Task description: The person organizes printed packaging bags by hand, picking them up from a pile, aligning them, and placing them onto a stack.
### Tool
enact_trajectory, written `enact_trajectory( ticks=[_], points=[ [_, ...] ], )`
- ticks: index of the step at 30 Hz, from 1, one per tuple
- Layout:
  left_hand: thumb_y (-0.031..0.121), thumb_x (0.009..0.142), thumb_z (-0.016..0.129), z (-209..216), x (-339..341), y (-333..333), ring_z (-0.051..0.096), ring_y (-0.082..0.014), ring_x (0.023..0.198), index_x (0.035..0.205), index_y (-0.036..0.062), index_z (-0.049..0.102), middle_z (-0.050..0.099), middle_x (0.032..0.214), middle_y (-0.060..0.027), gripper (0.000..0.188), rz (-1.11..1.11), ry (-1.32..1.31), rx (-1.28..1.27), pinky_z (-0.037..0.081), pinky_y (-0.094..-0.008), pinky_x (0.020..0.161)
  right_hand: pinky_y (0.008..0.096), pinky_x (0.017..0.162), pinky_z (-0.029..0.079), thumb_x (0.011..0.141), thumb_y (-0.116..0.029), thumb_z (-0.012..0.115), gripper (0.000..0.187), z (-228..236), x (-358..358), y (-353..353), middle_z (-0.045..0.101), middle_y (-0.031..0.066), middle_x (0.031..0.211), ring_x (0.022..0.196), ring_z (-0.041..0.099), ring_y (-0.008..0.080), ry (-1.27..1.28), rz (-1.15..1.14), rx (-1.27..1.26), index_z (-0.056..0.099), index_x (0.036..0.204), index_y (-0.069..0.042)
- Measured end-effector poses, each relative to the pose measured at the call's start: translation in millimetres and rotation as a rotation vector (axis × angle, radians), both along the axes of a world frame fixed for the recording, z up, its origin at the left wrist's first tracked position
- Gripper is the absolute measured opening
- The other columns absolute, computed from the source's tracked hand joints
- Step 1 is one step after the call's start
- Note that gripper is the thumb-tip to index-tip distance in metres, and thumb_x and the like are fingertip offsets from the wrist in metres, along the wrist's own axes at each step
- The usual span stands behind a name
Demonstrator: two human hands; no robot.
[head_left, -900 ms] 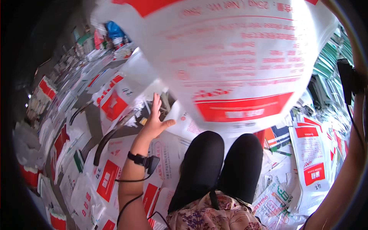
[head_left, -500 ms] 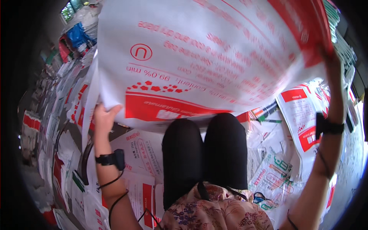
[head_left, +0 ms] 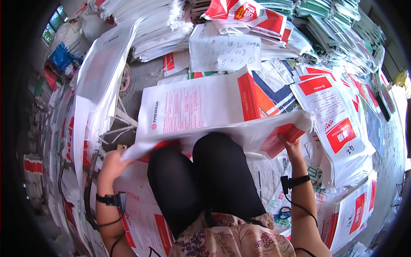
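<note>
A large white woven sack (head_left: 257,132) with red print stretches across my black-clad knees, its near edge raised. My left hand (head_left: 114,165) is closed on its left end, and my right hand (head_left: 293,149) grips the red corner at the right. Just beyond the raised edge lies a white printed panel (head_left: 192,105) with a red band; I cannot tell whether it belongs to the same sack. Both wrists wear black bands with cables. Beside my right forearm, blue-handled scissors (head_left: 284,213) lie on sacks.
Tall piles of flat sacks (head_left: 160,34) stand at the far side. A handwritten white sheet (head_left: 224,51) lies ahead. More red-and-white sacks (head_left: 334,115) are stacked at the right, and a long white bundle (head_left: 105,64) leans at the left.
The sack, held high and spread before me, has come down over my knees. My right hand has moved inward and lower, and the piles beyond now show.
</note>
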State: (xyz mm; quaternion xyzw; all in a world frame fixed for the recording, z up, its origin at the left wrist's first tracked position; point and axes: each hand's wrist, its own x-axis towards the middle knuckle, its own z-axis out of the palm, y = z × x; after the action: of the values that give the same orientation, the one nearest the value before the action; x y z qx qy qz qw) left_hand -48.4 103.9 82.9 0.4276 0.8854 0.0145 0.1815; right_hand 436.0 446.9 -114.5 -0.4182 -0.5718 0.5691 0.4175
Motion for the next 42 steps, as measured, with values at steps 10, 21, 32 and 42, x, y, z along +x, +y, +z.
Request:
enact_trajectory(
  ticks=[10,21,32,42],
  points=[
    [0.018,0.075,0.073,8,2,-6,0.064,-0.0392,0.079,0.09,-0.0004,0.067,0.066,0.081,-0.0215,0.024,0.051,0.146,0.178,0.051,-0.0421,0.074,0.029,0.084,0.049,0.083,-0.008,0.075,0.027,19,3,11,0.068,0.0019,0.1,0.094,0.062,0.0116,0.026,-0.027,-0.025,0.066,0.107,-0.004],
    [0.017,0.074,0.073,6,10,-9,0.067,-0.0381,0.078,0.098,-0.0009,0.069,0.068,0.085,-0.0231,0.031,0.108,0.077,0.214,0.051,-0.0433,0.072,0.0337,0.091,0.046,0.078,-0.01,0.074,0.043,36,4,-4,0.064,0.0055,0.11,0.1,0.06,0.0171,0.146,-0.023,-0.04,0.059,0.118,-0.004],
    [0.022,0.075,0.072,17,5,-24,0.067,-0.0366,0.084,0.094,0.002,0.069,0.068,0.088,-0.0215,0.028,0.166,0.07,0.179,0.051,-0.042,0.073,0.0328,0.086,0.048,0.079,-0.01,0.076,0.036,-6,4,7,0.063,0.0034,0.1,0.094,0.059,0.016,-0.168,0.072,-0.043,0.06,0.11,-0.005],
    [0.029,0.081,0.071,6,-10,-73,0.066,-0.0381,0.087,0.103,0.0043,0.067,0.069,0.091,-0.0201,0.033,0.206,0.364,0.173,0.05,-0.0445,0.075,0.0333,0.09,0.045,0.085,-0.013,0.073,0.036,-151,35,6,0.057,0.0029,0.107,0.102,0.051,0.0132,-0.477,0.389,-0.057,0.059,0.117,-0.004]
  ],
)
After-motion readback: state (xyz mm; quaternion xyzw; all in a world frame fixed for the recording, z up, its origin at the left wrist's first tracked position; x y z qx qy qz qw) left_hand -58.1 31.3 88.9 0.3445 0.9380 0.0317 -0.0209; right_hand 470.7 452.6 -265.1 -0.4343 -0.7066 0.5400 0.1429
